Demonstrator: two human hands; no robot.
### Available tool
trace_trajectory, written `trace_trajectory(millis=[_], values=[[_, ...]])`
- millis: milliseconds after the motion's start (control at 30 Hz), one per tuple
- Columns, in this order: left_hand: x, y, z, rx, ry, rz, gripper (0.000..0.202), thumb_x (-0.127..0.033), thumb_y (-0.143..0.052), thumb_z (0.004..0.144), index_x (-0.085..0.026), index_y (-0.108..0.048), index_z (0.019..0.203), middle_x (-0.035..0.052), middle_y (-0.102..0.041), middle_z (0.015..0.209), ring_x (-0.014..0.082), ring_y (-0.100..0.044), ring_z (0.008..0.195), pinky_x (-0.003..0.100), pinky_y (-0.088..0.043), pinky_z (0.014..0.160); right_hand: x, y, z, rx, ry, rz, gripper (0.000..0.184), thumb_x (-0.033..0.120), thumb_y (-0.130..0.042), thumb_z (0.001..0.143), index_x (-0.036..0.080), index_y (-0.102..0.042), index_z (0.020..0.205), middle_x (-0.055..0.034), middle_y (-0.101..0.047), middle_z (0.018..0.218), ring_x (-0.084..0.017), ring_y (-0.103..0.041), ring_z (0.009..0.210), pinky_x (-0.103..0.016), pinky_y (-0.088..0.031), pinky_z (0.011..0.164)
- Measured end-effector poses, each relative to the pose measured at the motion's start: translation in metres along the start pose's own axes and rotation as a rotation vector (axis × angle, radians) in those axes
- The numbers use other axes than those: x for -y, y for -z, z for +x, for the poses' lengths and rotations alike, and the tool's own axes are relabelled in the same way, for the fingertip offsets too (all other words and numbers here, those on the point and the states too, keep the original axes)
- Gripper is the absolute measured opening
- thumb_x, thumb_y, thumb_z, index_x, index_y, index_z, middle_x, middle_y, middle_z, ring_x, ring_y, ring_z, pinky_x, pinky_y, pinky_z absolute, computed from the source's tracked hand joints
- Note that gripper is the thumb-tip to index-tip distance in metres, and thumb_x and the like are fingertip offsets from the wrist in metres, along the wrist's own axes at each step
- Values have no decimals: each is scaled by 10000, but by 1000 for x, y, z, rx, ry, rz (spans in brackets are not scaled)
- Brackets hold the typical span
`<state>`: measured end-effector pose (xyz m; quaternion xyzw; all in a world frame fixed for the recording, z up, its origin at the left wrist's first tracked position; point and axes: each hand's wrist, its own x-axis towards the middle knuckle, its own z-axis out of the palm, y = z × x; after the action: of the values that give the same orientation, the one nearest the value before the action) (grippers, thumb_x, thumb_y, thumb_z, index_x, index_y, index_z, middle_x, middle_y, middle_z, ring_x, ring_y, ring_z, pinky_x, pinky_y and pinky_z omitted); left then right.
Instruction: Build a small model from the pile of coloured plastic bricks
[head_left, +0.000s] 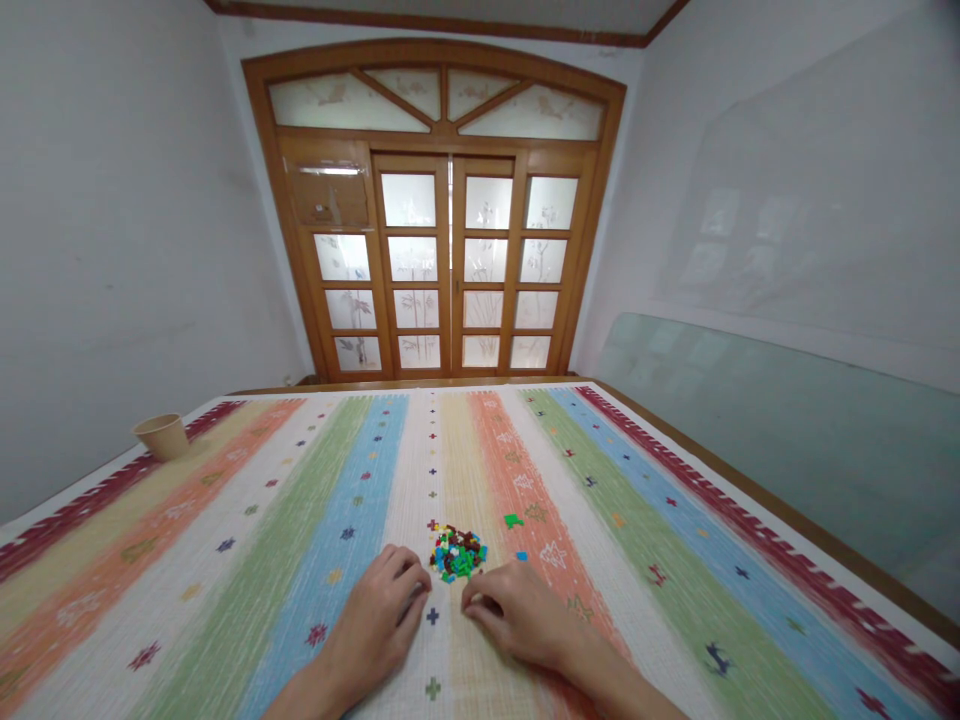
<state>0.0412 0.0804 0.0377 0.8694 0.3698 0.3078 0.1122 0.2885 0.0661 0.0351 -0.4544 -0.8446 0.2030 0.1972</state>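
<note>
A small heap of tiny coloured bricks (457, 554) lies on the striped cloth (300, 520) just beyond my hands. My left hand (382, 620) rests on the cloth to the heap's near left, fingers curled under, nothing visible in them. My right hand (517, 615) rests to the heap's near right, fingers curled with the tips pinched near the cloth; what they hold, if anything, is too small to make out. A single green brick (514, 520) and a small blue brick (521, 556) lie apart, right of the heap.
A tan paper cup (162, 436) stands at the far left edge of the cloth. A wooden glazed door (442, 270) fills the far wall. A glass panel (787, 440) leans along the right wall. White walls close both sides.
</note>
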Motion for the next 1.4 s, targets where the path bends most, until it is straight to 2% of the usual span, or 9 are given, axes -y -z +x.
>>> trace_trajectory(millis=[367,733,1067,1400], values=[[2,-1,0,-19,-19,-7,146,-108,-573,942,-234,-636,904,55,-681,967,236,-649,924,344,-544,821,2,8,1,-30,-75,-49,190,181,-618,919,229,-792,980,-39,-817,914,-184,-743,854,-243,-442,782],[-2,2,1,-16,-14,-2,155,-106,-556,945,-229,-639,903,65,-684,973,243,-656,922,364,-556,819,1,15,2,-59,-117,-47,203,207,-596,949,227,-792,999,-43,-814,904,-186,-734,815,-249,-418,727],[-2,3,1,4,-16,5,171,-121,-515,963,-222,-641,907,75,-684,972,244,-656,924,374,-558,815,-18,21,6,-155,-263,-85,216,217,-583,958,220,-780,1045,-55,-784,868,-200,-714,826,-268,-419,741],[-2,2,1,-35,-31,-14,167,-116,-536,952,-229,-643,893,70,-688,952,233,-655,896,355,-559,793,-28,27,7,-223,-290,-98,228,203,-536,952,203,-763,971,-36,-745,790,-183,-676,755,-254,-399,705]])
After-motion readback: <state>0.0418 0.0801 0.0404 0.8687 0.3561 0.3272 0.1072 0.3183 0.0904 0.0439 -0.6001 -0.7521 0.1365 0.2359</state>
